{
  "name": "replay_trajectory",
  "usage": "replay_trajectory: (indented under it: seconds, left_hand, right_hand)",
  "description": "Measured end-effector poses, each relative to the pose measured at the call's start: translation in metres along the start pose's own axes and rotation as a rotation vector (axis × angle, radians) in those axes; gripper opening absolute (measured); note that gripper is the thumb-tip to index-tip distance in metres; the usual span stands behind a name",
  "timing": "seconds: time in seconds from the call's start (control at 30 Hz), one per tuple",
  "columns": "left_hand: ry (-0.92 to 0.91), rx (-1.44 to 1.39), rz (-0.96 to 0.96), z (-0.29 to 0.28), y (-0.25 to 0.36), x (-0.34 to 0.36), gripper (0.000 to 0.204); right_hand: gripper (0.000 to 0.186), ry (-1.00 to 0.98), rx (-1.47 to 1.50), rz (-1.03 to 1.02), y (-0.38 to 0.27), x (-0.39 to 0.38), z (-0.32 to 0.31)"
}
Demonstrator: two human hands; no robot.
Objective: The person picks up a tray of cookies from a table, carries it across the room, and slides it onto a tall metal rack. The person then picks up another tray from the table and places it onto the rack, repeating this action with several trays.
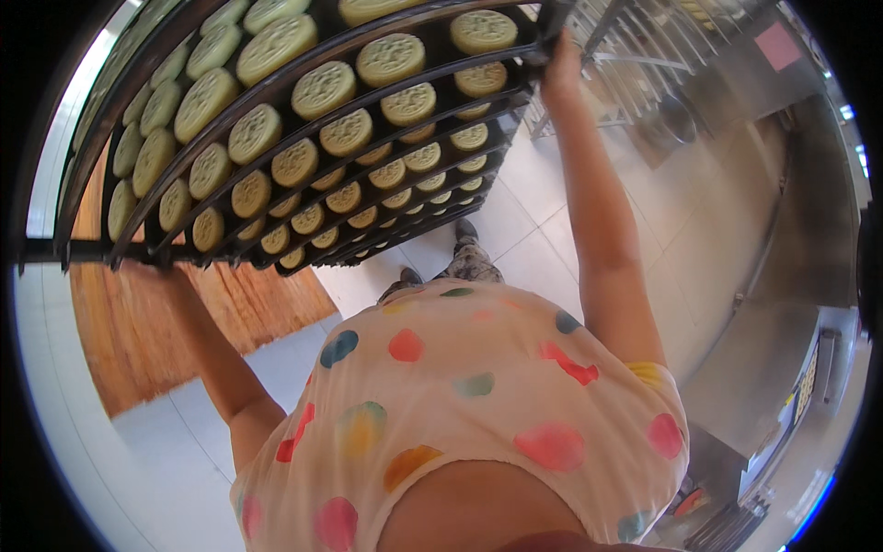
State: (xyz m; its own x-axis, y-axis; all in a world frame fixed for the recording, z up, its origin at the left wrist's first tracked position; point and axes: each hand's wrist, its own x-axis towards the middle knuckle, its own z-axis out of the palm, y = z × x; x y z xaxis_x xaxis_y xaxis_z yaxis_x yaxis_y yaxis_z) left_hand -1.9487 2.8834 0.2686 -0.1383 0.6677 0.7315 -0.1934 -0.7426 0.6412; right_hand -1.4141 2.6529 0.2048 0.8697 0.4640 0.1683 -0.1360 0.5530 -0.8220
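Note:
A tall rack [41,249] stacked with dark baking trays [303,52] stands close in front of me, filling the upper left. Rows of round, pale yellow-green pastries [324,90] with patterns pressed into their tops lie on the trays. At the rack's lower left corner, my left hand [150,273] is closed on the frame, its fingers mostly hidden under the edge. My right hand [562,72] grips the upright at the other corner, higher in view, with the arm stretched out. Both hands are on the rack at once.
A wooden board or tabletop [198,317] lies below left of the rack. Pale floor tiles [529,207] surround my feet. An open wire rack [635,69] stands at the upper right, and steel equipment [823,184] runs along the right side.

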Motion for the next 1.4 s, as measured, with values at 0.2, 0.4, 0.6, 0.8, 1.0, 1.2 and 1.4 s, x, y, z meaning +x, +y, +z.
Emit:
replay_trajectory:
  seconds: [0.2, 0.4, 0.6, 0.8, 1.0, 1.2, 1.4]
  left_hand:
    - [0.010, -0.008, 0.009, 0.001, 0.014, -0.018, 0.064]
    - [0.102, 0.084, -0.167, -0.013, 0.027, -0.028, 0.069]
    - [0.224, 0.141, -0.285, -0.014, 0.012, -0.025, 0.072]
    - [0.268, 0.222, -0.297, -0.019, 0.016, -0.029, 0.072]
    - [0.153, 0.155, -0.226, -0.027, -0.010, -0.012, 0.066]
    - [0.207, 0.073, -0.328, -0.037, -0.018, -0.012, 0.060]
    - [0.222, 0.012, -0.390, -0.028, -0.010, -0.004, 0.057]
  right_hand:
    - [0.043, -0.036, -0.112, -0.165, 0.015, 0.019, -0.022]
    - [0.038, -0.183, 0.077, -0.057, 0.027, 0.016, -0.034]
    - [0.035, -0.174, -0.033, -0.051, 0.022, 0.024, -0.024]
    - [0.037, -0.077, -0.042, 0.010, 0.016, 0.004, -0.004]
    - [0.039, -0.178, 0.115, 0.096, 0.026, 0.034, -0.021]
    - [0.044, -0.264, 0.169, 0.088, 0.022, 0.025, -0.013]
    - [0.042, -0.141, -0.107, -0.297, 0.023, 0.002, 0.031]
